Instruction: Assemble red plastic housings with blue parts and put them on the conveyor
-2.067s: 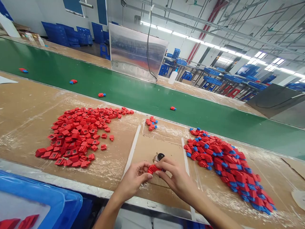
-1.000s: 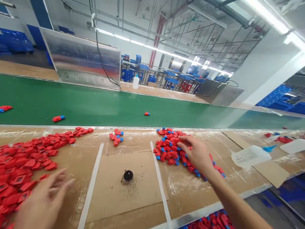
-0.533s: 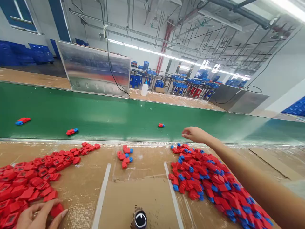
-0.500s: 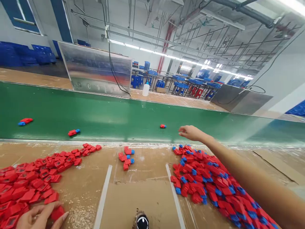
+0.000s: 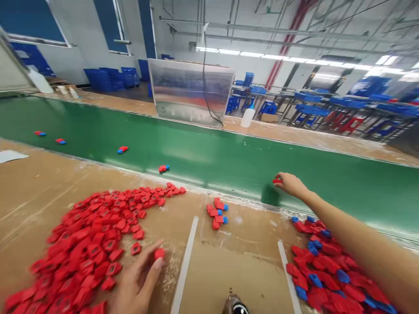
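Observation:
My left hand is at the right edge of a pile of loose red plastic pieces. Its thumb and fingers pinch one small red piece. My right hand is stretched out over the green belt, fingertips closed on a red piece; most of that piece is hidden. Under my right forearm lies a heap of red pieces with blue ends. Between the two piles sits a small cluster of red-and-blue pieces.
Several red-and-blue pieces, one a red-and-blue piece, lie along the belt to the left. Two pale tape strips mark the cardboard tabletop. A dark shiny round-topped object stands at the front edge. Beyond the belt are a metal panel and white bottle.
The view has swung left. My left hand has come away from the pile with a red piece. My right hand, empty-looking before, now has a red piece where one lay on the belt.

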Available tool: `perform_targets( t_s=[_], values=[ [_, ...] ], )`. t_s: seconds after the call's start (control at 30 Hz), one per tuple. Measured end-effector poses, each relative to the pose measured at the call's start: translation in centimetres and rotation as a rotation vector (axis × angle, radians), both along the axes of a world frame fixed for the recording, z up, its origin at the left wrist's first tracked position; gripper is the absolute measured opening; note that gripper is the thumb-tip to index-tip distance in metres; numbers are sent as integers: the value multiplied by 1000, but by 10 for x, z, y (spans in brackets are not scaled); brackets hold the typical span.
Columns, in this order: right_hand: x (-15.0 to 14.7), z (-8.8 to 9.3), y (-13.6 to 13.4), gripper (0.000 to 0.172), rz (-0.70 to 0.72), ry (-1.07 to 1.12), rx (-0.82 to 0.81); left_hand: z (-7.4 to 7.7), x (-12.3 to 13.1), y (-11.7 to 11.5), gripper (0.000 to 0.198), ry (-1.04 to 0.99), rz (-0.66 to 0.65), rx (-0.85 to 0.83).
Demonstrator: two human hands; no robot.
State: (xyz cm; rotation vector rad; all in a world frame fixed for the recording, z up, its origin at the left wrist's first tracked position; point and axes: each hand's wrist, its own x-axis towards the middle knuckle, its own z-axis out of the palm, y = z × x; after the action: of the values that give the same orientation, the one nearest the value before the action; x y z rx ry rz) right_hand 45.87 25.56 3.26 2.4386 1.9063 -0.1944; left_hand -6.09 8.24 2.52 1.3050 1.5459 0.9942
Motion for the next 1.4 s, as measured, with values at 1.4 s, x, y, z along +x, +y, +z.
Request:
perform_targets(
  t_s=[1.4],
  values=[
    [-208, 27, -290, 22, 483, 541, 224, -6, 55, -64, 44, -557, -329, -208]
  ],
)
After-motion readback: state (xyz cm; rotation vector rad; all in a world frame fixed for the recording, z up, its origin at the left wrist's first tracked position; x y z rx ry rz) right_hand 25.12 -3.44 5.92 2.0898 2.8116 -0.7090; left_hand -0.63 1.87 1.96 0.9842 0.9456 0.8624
